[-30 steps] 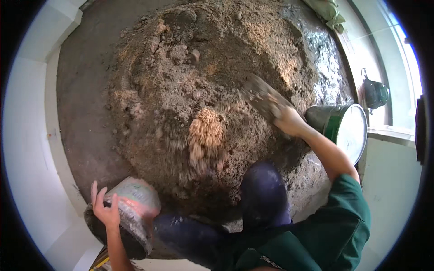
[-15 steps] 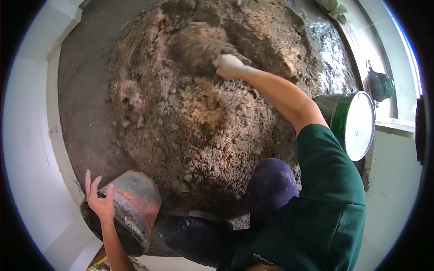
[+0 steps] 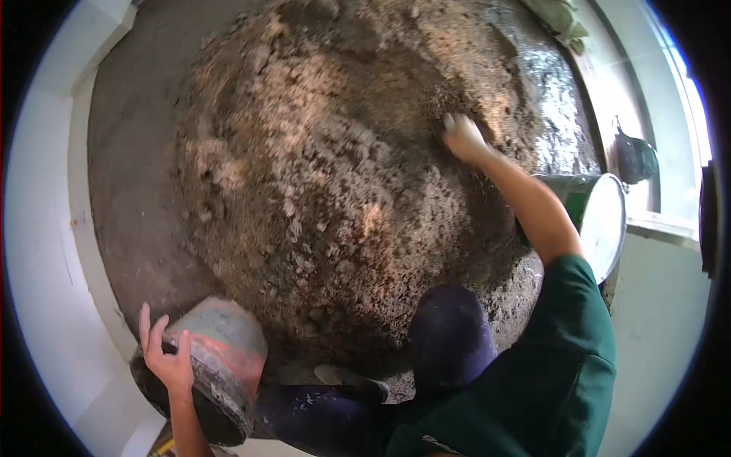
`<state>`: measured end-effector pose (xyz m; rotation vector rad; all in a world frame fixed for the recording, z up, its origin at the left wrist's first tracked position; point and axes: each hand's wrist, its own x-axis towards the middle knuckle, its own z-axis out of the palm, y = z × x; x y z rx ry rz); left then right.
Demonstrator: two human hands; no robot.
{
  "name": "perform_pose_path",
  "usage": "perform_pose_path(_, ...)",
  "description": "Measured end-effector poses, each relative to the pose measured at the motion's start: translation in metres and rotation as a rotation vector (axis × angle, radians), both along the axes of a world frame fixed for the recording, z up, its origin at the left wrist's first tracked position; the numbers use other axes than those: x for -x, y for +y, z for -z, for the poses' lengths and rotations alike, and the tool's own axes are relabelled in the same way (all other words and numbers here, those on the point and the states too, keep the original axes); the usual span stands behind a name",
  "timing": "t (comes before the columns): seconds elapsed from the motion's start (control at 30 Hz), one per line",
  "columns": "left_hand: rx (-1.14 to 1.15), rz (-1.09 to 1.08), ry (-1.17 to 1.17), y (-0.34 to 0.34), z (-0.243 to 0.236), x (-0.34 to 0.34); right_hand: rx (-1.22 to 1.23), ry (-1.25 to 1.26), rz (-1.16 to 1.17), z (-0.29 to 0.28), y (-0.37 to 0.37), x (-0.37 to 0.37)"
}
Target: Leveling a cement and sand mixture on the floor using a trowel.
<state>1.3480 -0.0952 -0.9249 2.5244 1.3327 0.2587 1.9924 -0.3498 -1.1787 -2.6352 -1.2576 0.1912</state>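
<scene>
We observe the left hand [image 3: 169, 364], fingers spread apart, against the bucket [image 3: 232, 335], and the blurred right hand [image 3: 463, 139], grip indeterminable, over the grainy heap [image 3: 304, 206].

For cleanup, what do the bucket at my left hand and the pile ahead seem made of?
Bucket: probably plastic, dull and grimy, from its smooth-looking grey and orange side; painted metal is possible. Pile: perhaps sandy mortar mix, mostly matt, going by its crumbly tan and grey lumps.
</scene>
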Motion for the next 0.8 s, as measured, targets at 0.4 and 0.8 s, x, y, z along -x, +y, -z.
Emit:
perform_pose_path(0.4,-0.027,0.009,0.067,0.001,0.004,-0.002,0.357,0.197,-0.516,-0.064,0.101,0.059)
perform_pose_path(0.8,-0.036,-0.028,0.065,-0.001,-0.007,0.000,-0.116,0.295,0.219,-0.015,0.135,-0.044)
